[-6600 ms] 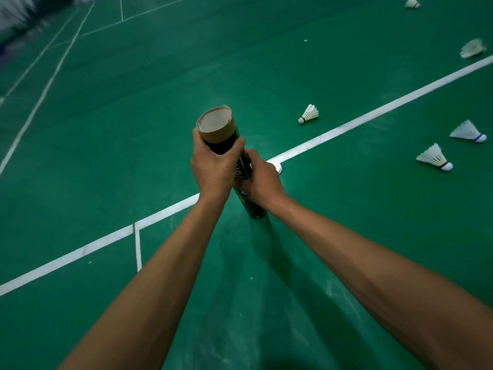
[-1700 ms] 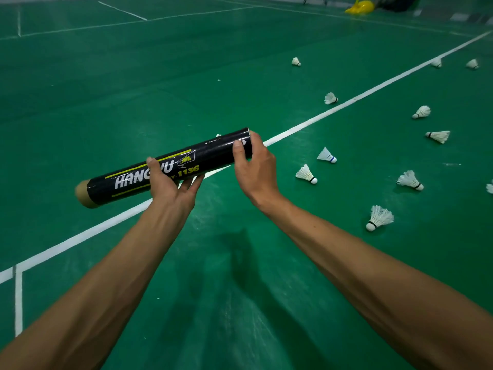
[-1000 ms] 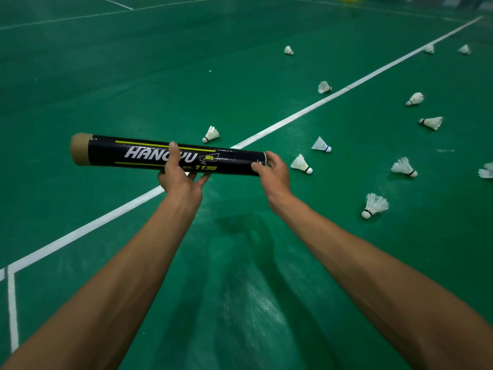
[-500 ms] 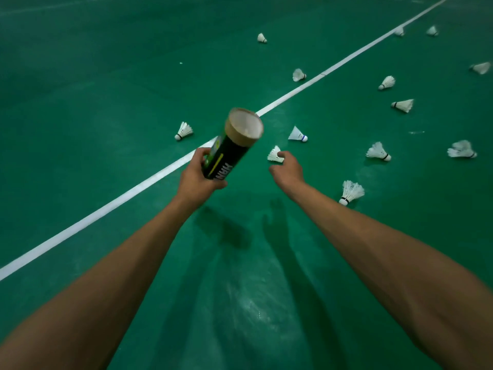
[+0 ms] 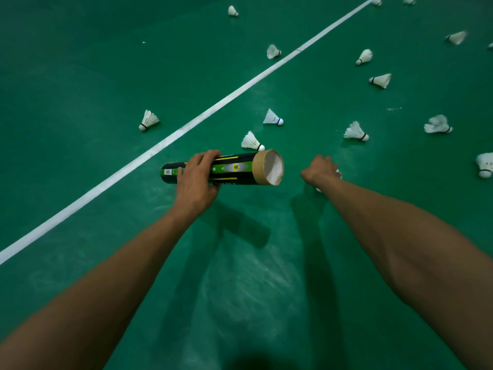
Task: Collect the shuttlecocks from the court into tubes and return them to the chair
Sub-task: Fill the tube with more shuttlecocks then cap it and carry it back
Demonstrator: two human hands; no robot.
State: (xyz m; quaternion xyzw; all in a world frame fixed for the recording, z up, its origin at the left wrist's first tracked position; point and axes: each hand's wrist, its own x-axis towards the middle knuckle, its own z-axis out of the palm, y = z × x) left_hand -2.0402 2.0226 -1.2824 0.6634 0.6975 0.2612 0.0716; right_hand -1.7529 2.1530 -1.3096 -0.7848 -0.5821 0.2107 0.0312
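My left hand [image 5: 196,180] grips a black and green shuttlecock tube [image 5: 240,168] round its middle. The tube lies level above the floor, its open cardboard mouth turned right and showing white inside. My right hand [image 5: 317,169] is down at the floor to the right of that mouth, fingers curled over a white shuttlecock [image 5: 338,172]. Only bits of that shuttlecock show past the hand. Another shuttlecock [image 5: 252,141] lies just behind the tube's mouth.
Several more white shuttlecocks lie scattered on the green court floor, among them one [image 5: 272,117] ahead, one [image 5: 356,131] to the right and one [image 5: 148,120] left of the white line [image 5: 186,126]. That line runs diagonally from lower left to upper right.
My left hand has swung the tube from pointing up towards me to lying level, mouth to the right. My right hand has moved right and down onto a shuttlecock on the floor.
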